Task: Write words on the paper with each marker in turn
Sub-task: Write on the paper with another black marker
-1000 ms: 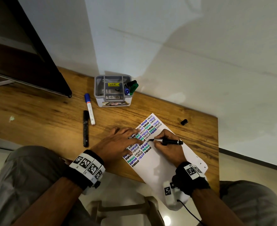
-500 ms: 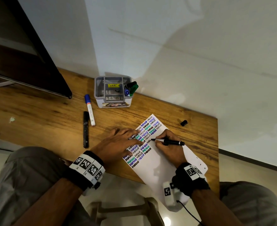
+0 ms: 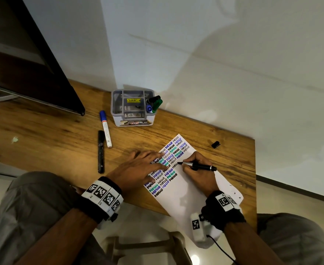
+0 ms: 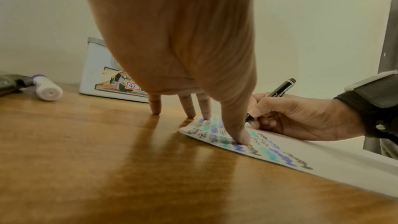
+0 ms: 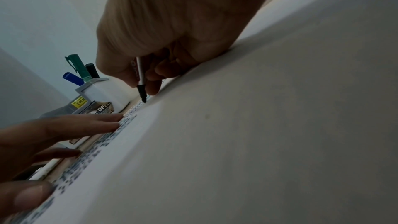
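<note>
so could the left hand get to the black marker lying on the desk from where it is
Probably yes. The left hand lies flat, fingers pressing the paper, holding nothing. The black marker lies uncovered on bare desk to its left, with nothing between, though letting go frees the paper.

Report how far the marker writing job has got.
Done: the paper already carries columns of HELLO in black, blue and green. In hand: the right hand holds a black marker with its tip at the paper, while the left hand steadies the sheet. Left: the lower part is blank; more markers wait in the organizer.
</note>
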Demonstrator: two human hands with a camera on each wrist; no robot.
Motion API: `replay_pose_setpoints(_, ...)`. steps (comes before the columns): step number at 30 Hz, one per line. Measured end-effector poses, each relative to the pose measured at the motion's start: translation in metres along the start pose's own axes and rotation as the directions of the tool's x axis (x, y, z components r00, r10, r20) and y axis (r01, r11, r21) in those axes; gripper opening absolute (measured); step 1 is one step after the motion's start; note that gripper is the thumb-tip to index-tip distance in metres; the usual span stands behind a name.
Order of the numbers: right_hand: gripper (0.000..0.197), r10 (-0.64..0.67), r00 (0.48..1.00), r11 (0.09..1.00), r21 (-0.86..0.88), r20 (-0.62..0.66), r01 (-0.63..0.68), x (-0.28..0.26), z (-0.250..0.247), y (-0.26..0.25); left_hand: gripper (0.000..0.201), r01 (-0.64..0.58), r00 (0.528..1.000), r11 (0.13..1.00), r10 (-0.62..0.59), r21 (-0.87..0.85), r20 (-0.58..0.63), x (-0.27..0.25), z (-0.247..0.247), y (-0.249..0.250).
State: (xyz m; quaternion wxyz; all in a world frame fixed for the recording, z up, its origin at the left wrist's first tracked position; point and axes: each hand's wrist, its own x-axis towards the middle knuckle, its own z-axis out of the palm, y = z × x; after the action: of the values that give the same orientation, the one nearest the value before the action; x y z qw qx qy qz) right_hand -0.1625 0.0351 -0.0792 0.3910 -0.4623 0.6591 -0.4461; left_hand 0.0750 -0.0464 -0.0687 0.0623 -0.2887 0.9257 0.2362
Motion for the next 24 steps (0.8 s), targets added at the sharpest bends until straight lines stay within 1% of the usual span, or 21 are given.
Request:
replay_pose_setpoints(3,0.02,0.003,1.0,1.0,0.014,0.017,-0.004,-0.001,0.0,-0.003,0.058,0.002,1.0,1.0,-0.002,-0.009,0.004,0.0,0.0,0.0)
replay_pose_setpoints(6,0.025,0.001,1.0,1.0,0.007,0.024,-0.001,-0.001,0.0,-0.002,0.058,0.004,1.0,1.0,-0.004,0.0,0.006,0.0,0.0,0.0)
replay_pose_setpoints(9,0.021,0.012,1.0,1.0,-0.005,0.016,-0.012,0.0,0.0,-0.001,0.057,0.006,1.0,1.0,-0.006,0.005,0.002,0.0,0.0,0.0)
replay_pose_setpoints(13,0.024,0.01,1.0,1.0,0.006,0.025,-0.01,0.0,-0.001,0.0,0.058,0.001,1.0,1.0,-0.001,0.009,-0.004,0.0,0.001,0.0)
replay_pose_setpoints(16,0.018,0.015,0.999,1.0,-0.004,0.036,-0.015,0.003,-0.004,0.001,0.058,-0.001,1.0,1.0,0.001,0.011,-0.003,0.0,0.0,0.0)
replay_pose_setpoints(18,0.014,0.046,0.999,0.998,0.04,0.019,-0.046,0.005,-0.006,0.0,0.058,-0.002,1.0,1.0,0.002,0.009,-0.007,0.0,-0.001,0.0)
replay_pose_setpoints(21,0.01,0.092,0.996,0.983,0.159,-0.017,-0.088,0.006,-0.012,-0.008,0.058,-0.008,1.0,1.0,0.009,0.011,-0.02,-0.001,0.0,0.0)
replay_pose_setpoints(24,0.007,0.043,0.992,0.982,0.19,-0.118,-0.02,0.008,-0.029,-0.017,0.059,-0.02,0.999,1.0,0.02,0.006,-0.032,-0.001,0.002,-0.001)
